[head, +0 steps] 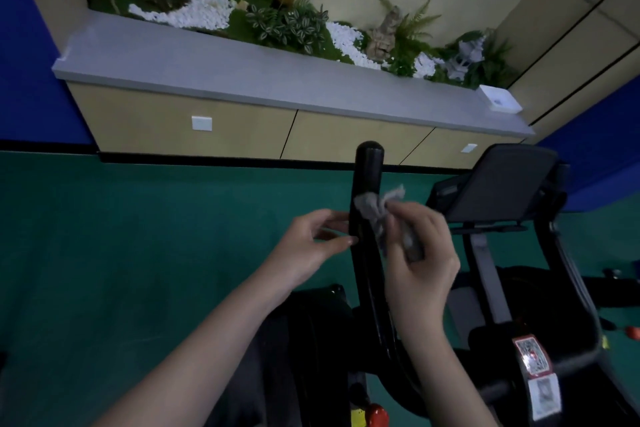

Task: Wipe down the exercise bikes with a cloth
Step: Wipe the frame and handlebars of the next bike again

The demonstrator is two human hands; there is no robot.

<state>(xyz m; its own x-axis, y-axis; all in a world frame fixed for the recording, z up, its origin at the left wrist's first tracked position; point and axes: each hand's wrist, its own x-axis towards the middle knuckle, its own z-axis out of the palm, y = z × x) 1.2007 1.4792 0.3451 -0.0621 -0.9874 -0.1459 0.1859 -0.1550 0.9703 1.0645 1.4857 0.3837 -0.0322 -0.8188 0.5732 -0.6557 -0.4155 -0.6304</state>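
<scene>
Right hand (422,263) is curled around a bunched grey cloth (372,206), pinching it between thumb and fingers. The cloth is pressed against the right side of the black handlebar (369,166), just below its rounded top end. A tail of cloth hangs down past the fingers.

Left hand (308,250) is on the other side of the same bar, fingers loosely bent, thumb above. The fingertips (349,241) reach the bar's left edge. I cannot tell whether it actually grips the bar or only touches it. Both forearms are bare.

The handlebar curves down into the exercise bike (318,333), a dark housing low in the middle. The bike's console (498,184) sits to the right of the hands, tilted, its screen dark. A red-and-white sticker (531,355) is on the frame at lower right, with a red knob (375,416) at the bottom edge.

The floor (104,253) is green. Behind it a long grey worktop (242,73) runs over wood-fronted cabinets, with a white socket plate (202,123) on one front. A small white box (498,99) sits at the worktop's right end. Behind the worktop is a planter bed with white pebbles (204,9) and leafy plants (287,26). The room is dim and the hands are slightly blurred.
</scene>
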